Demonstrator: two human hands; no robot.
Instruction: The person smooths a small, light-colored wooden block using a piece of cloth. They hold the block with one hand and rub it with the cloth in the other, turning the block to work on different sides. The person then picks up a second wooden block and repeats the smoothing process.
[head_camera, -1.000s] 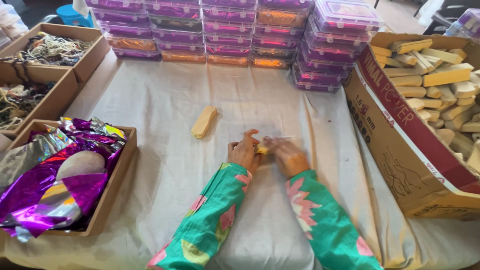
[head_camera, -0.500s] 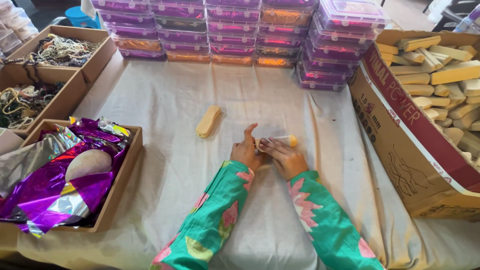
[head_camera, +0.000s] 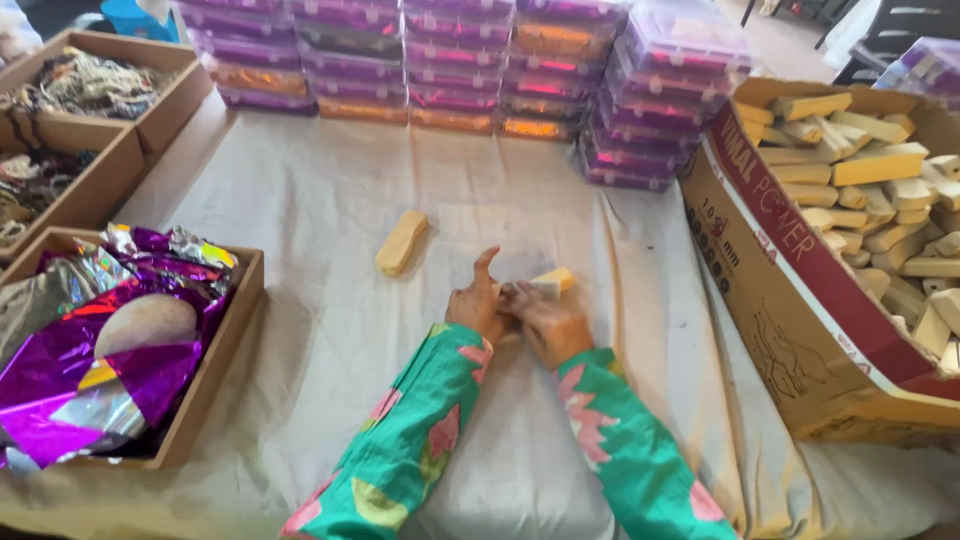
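My left hand (head_camera: 477, 303) and my right hand (head_camera: 543, 320) meet at the middle of the white cloth-covered table (head_camera: 320, 200). Together they hold a small pale yellow bar (head_camera: 552, 281), which sticks out to the right above my right hand's fingers. My left index finger points up. A second yellow bar (head_camera: 400, 242) lies loose on the cloth, up and left of my hands. Both sleeves are green with pink flowers.
A large cardboard box (head_camera: 800, 300) full of yellow bars stands at the right. Stacked purple-lidded clear boxes (head_camera: 470, 70) line the far edge. At left, a cardboard tray (head_camera: 215, 370) holds shiny purple foil, and two trays (head_camera: 150, 120) behind it hold tangled cords.
My hands have shifted slightly while working the bar; the bar's end now shows more to the right of my fingers. The loose bar has stayed put.
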